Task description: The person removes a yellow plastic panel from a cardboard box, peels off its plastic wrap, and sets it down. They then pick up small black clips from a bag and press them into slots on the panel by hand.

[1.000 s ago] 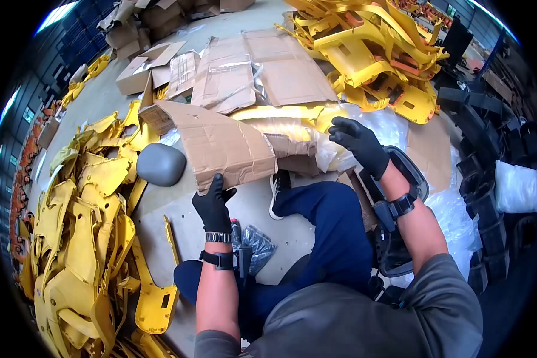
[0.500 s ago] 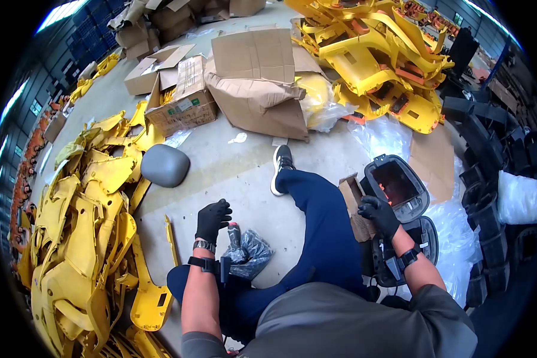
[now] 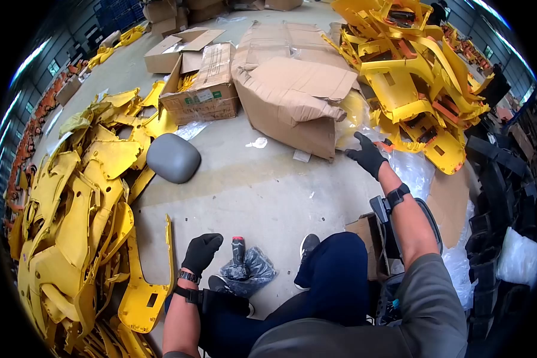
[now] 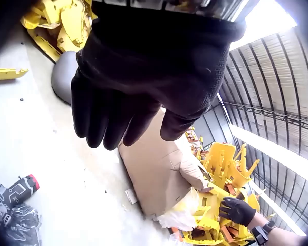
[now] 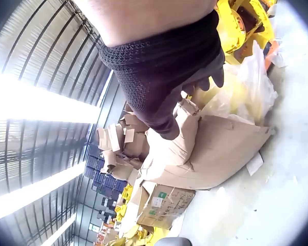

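Observation:
My left hand [image 3: 201, 252], in a black glove, hangs above the floor with its fingers loosely bent and nothing in them. Just right of it, a black hand tool with a red end [image 3: 238, 249] lies on a crumpled dark plastic bag [image 3: 256, 269]. The right hand [image 3: 367, 156], gloved too, reaches forward with spread, relaxed fingers and holds nothing. Closest to it are a large creased carton [image 3: 280, 98] and a clear plastic bag over yellow parts [image 3: 353, 119]. In the right wrist view, the thumb overlaps the carton [image 5: 210, 154].
Yellow plastic panels [image 3: 65, 238] are heaped on the left, with another yellow pile [image 3: 400, 83] at back right. A grey rounded cover [image 3: 173, 158] lies on the floor. An open printed box [image 3: 203, 98] stands behind it. Black parts [image 3: 495, 197] line the right side.
The left hand has let go of the cardboard and drawn back. The carton now sits farther off, its flap folded over. My right hand dropped to the black case, then reached forward toward the carton.

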Motion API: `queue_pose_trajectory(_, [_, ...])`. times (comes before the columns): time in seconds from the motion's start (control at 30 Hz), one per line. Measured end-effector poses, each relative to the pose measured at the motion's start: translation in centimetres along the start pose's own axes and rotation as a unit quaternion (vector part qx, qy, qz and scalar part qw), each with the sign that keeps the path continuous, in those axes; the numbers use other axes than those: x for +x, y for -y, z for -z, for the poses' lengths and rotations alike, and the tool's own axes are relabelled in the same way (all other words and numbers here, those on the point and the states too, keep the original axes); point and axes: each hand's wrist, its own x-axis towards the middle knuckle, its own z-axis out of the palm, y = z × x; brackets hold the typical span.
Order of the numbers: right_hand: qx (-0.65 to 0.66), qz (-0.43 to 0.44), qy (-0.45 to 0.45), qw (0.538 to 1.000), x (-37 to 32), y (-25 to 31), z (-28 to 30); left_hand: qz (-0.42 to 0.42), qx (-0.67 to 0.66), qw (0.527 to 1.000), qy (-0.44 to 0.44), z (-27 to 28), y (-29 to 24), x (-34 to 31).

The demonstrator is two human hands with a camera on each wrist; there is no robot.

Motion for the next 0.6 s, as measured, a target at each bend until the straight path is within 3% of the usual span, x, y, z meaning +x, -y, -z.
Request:
queue_pose_trajectory(0.1, [-0.093, 0.049, -0.064, 0.992, 7.9, 1.2, 0.8, -0.013, 0.028, 0.999, 0.040, -0.2, -2.0, -0.7])
queue_pose_trajectory(0.17, [-0.112, 0.069, -0.030, 0.991, 14.0, -0.5, 0.9, -0.121, 0.087, 0.987, 0.060, -0.4, -2.6, -0.5])
queue_pose_trajectory(0.2, [-0.081, 0.080, -0.043, 0.993, 17.4, -3.7, 0.3, -0.134, 0.085, 0.986, 0.049, -0.7, -2.8, -1.0])
queue_pose_trajectory(0.27, [0.079, 0.016, 0.093, 0.992, 21.9, -6.5, -0.2, -0.166, 0.086, 0.981, 0.045, -0.6, -4.6, -1.8])
queue_pose_trajectory(0.3, [0.097, -0.015, 0.086, 0.991, 23.0, -7.3, -1.2, -0.187, 0.087, 0.977, 0.054, -0.3, -5.2, -1.9])
queue_pose_trajectory(0.37, [0.061, -0.066, 0.101, 0.991, 21.7, -4.2, -2.9, -0.201, 0.049, 0.978, 0.039, -0.6, -4.2, -2.5])
queue_pose_trajectory(0.43, [-0.026, -0.057, 0.053, 0.997, 20.3, -3.9, -5.6, -0.181, 0.021, 0.982, 0.049, -0.1, -4.1, -3.5])
queue_pose_trajectory(0.47, [0.057, -0.057, 0.042, 0.996, 19.1, -3.8, -7.0, -0.181, 0.007, 0.982, 0.045, -0.1, -3.9, -4.0])
queue_pose_trajectory(0.5, [0.041, -0.030, 0.067, 0.996, 18.7, -4.8, -8.1, -0.185, -0.005, 0.982, 0.045, 0.0, -3.7, -4.5])
queue_pose_trajectory(0.57, [-0.170, 0.076, 0.029, 0.982, 16.7, -4.6, -10.0, -0.191, 0.010, 0.981, 0.035, 0.5, -4.5, -5.6])
queue_pose_trajectory(0.6, [-0.282, 0.134, -0.013, 0.950, 16.0, -4.8, -10.9, -0.198, 0.013, 0.980, 0.035, 0.6, -4.9, -6.0])
